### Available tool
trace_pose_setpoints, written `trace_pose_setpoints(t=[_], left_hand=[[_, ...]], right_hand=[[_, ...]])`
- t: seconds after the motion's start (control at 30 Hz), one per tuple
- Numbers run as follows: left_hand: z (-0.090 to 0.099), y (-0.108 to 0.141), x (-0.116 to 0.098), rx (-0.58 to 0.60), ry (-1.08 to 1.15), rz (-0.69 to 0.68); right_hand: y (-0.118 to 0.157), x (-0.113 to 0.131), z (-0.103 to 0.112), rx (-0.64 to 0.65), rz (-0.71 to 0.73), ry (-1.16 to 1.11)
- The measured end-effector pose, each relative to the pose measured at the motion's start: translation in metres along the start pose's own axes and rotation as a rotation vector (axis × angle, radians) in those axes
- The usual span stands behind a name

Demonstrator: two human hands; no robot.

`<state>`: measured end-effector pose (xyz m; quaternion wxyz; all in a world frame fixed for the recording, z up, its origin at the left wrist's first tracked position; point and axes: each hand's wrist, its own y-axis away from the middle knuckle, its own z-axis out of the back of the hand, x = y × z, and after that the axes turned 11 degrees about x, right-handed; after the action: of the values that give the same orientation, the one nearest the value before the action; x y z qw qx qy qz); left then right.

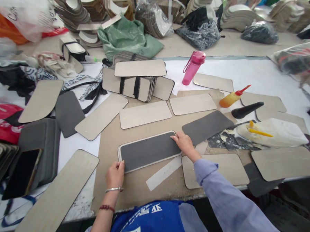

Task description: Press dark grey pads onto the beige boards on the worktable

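The grey sheet (149, 150) hides most of the board (120, 150) beneath it.

Left grip (115, 173) pinched, right grip (184, 144) flat.

You get bright, even light from above across the white-covered desk (259, 76), with only soft, short shadows under the boards. The centre reads sharp. The edges bow outward and smear, blurring the orange plastic bag (2, 23) and the far right side.

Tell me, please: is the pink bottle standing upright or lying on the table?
Upright, leaning slightly. The pink bottle stands on its base on the white table, cap on top.
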<state>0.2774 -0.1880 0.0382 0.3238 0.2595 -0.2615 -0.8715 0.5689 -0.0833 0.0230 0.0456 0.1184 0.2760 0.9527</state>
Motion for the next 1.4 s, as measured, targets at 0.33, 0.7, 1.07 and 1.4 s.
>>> trace_pose_setpoints(t=[0.33,0.7,1.07,1.4], left_hand=[[-0.005,-0.002,0.001,-0.049,0.055,-0.007],[-0.005,-0.002,0.003,-0.034,0.041,-0.027],[-0.003,-0.004,0.004,-0.029,-0.011,-0.034],[-0.005,-0.005,0.005,-0.026,0.012,-0.04]], right_hand=[[-0.007,-0.007,-0.005,-0.005,0.041,0.019],[-0.007,-0.005,-0.006,-0.034,0.023,0.006],[-0.006,-0.002,-0.007,-0.016,0.01,0.008],[0.02,0.019,-0.002,-0.215,0.069,0.128]])
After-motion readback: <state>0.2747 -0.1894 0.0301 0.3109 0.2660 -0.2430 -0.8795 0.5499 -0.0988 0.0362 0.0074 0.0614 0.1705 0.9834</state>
